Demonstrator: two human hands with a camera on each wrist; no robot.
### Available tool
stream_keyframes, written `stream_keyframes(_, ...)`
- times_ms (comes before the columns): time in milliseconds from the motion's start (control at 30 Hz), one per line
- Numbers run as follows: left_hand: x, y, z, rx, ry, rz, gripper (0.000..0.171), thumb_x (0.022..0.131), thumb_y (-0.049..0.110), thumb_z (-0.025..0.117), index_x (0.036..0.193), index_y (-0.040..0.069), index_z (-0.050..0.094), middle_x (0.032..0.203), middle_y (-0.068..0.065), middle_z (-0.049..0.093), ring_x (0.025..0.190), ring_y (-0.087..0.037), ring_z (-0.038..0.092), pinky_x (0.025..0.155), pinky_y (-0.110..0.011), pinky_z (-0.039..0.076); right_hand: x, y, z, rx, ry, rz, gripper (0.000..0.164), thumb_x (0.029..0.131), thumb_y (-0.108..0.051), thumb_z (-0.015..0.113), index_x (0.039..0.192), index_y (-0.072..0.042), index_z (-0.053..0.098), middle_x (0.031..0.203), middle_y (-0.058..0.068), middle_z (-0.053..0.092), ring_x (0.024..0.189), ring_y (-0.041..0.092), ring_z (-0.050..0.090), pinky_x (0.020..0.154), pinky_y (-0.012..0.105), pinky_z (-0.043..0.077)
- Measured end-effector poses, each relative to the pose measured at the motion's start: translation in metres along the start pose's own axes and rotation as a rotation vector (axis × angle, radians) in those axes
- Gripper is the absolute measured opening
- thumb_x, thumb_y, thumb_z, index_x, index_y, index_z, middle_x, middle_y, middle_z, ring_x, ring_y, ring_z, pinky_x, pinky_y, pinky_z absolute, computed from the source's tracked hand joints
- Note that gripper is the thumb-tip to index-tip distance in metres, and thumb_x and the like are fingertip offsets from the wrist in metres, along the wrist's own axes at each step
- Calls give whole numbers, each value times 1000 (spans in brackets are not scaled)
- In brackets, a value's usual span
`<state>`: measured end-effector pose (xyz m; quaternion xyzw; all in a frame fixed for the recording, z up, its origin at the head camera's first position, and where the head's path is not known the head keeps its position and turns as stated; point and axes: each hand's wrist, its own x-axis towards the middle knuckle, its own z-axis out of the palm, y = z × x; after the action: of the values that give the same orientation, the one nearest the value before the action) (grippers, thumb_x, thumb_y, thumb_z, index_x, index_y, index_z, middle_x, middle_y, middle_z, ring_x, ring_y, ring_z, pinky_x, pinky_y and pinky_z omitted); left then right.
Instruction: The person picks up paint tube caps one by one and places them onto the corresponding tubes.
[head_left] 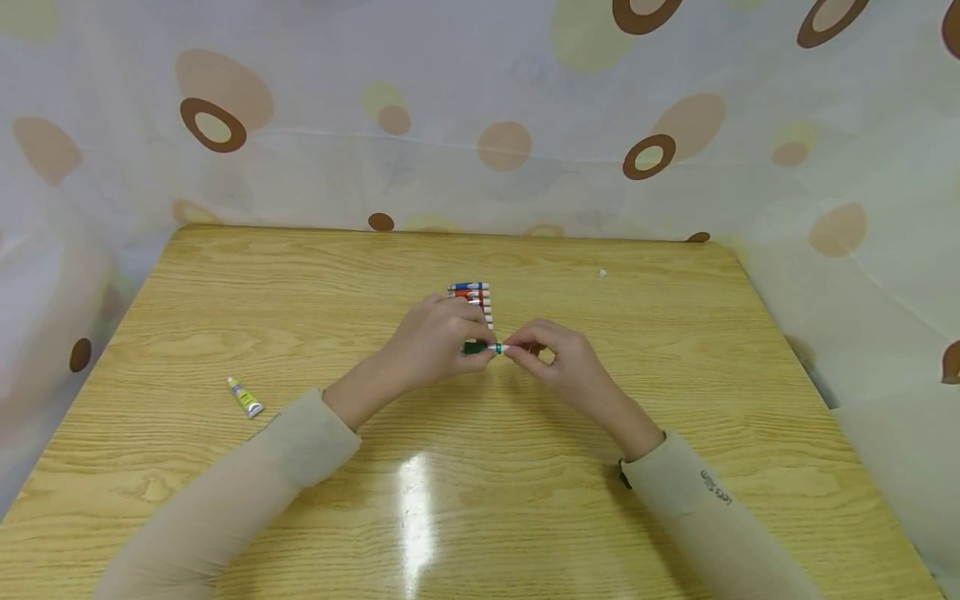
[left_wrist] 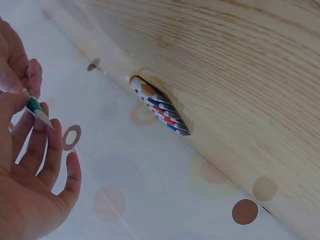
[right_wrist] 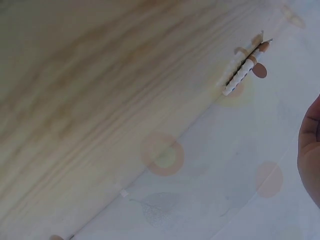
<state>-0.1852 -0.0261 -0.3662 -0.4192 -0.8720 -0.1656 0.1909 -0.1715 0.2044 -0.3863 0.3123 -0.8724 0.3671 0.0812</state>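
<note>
In the head view my left hand (head_left: pixel 438 343) pinches a small green paint tube (head_left: pixel 476 347) between thumb and fingers near its neck. The fingertips of my right hand (head_left: pixel 561 360) are on the tube's white cap (head_left: pixel 506 349). In the left wrist view the green tube (left_wrist: pixel 36 107) points its flat end toward my left hand's spread fingers, and the other hand (left_wrist: pixel 14 57) meets its cap end. Only the edge of my right hand (right_wrist: pixel 311 155) enters the right wrist view. Just beyond my left hand lies a row of several paint tubes (head_left: pixel 469 287), partly hidden by it.
A yellow paint tube (head_left: pixel 246 397) lies apart at the left of the wooden table (head_left: pixel 517 500). Toward the back right is a tiny white piece (head_left: pixel 602 272). A patterned curtain (head_left: pixel 450 125) hangs behind the table and along its sides.
</note>
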Motion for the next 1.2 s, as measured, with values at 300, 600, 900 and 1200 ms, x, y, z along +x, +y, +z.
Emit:
stream_keyframes(300, 1, 1, -2, 7, -13, -14, 8, 88, 24, 80, 92, 19, 84, 92, 7, 77, 85, -11, 70, 74, -34, 54, 0, -2, -2, 1, -20, 4, 9, 96, -10, 73, 103, -8, 77, 97, 2, 75, 83, 11, 64, 73, 23, 56)
stream_keyframes(600, 1, 1, -2, -18, 26, 19, 4, 85, 22, 81, 88, 20, 84, 87, 9, 76, 78, -8, 68, 70, -32, 53, -1, -3, -6, 23, -29, -27, 12, 94, -4, 73, 105, -8, 74, 101, 3, 73, 85, 12, 66, 77, 32, 60)
stream_keyframes(900, 3, 3, -4, -13, 39, 40, 5, 85, 24, 83, 88, 19, 83, 87, 8, 76, 80, -9, 69, 70, -31, 53, -1, -5, -10, 27, -22, -54, 3, 95, -7, 74, 98, -7, 74, 95, 2, 72, 83, 10, 63, 75, 27, 58)
stream_keyframes(1200, 1, 4, -6, 3, 6, 19, 6, 86, 24, 83, 89, 19, 83, 90, 7, 76, 85, -11, 70, 76, -34, 54, -2, 2, -10, 34, -35, -77, 13, 93, -7, 76, 105, -10, 74, 99, 1, 72, 86, 9, 64, 76, 32, 59)
